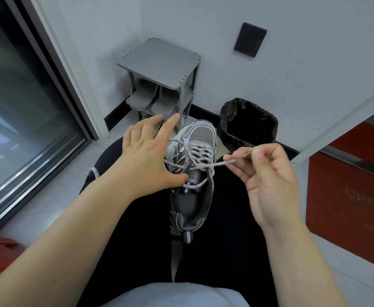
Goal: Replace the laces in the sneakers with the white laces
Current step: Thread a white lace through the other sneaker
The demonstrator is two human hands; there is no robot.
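The right hand [268, 173] pinches the free end of a speckled grey lace [217, 163] between thumb and forefinger, its other fingers loosely curled; from that pinch the lace runs taut leftward to the top eyelets of the grey sneaker [195, 196]; the sneaker lies just left of and below the pinch, on the person's lap between black-trousered thighs, toe pointing away; the lace is threaded criss-cross through the eyelets, with loose loops over the shoe's left side; across the shoe from the pinch the left hand [146, 156] is spread, fingers straight and apart, holding nothing, thumb tip at the tongue's edge; just beyond the pinch stands a bin lined with a black bag [248, 122]; further left, a grey shoe rack [159, 60] holding grey slippers [150, 98]
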